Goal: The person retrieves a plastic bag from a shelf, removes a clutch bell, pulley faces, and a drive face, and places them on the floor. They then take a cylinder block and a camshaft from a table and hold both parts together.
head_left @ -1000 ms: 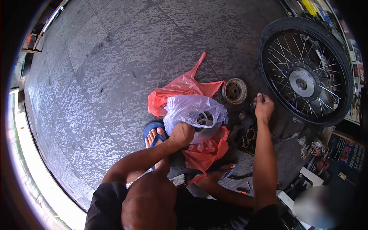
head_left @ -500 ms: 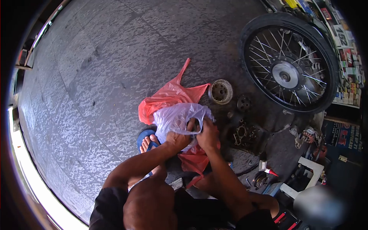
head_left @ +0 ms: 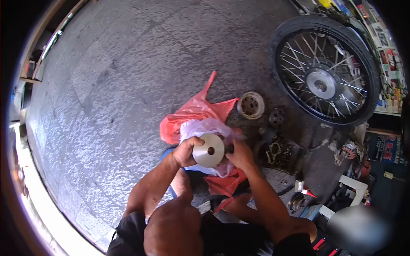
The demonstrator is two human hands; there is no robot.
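My left hand (head_left: 187,152) is closed on the edge of a round silver metal disc (head_left: 203,154) with a small hole in its middle, the thumb on its face. The disc is held up over a white plastic bag (head_left: 194,129). Close by on the right, my right hand (head_left: 240,153) is closed, with a dark piece (head_left: 229,149) showing at its fingers; what exactly it grips is partly hidden. Beneath lies a red plastic bag (head_left: 198,109), spread on the floor, with another part of it showing below the disc.
A spoked wheel (head_left: 322,83) lies at the upper right. A round metal drum (head_left: 250,105), a dark round part (head_left: 277,116) and a greasy engine casing (head_left: 277,151) sit right of the bags. A white bottle with a red tip (head_left: 304,189) stands nearby.
Both hands were in the white bag's opening. The silver disc has come out into view in my left hand, and the hands have moved apart.
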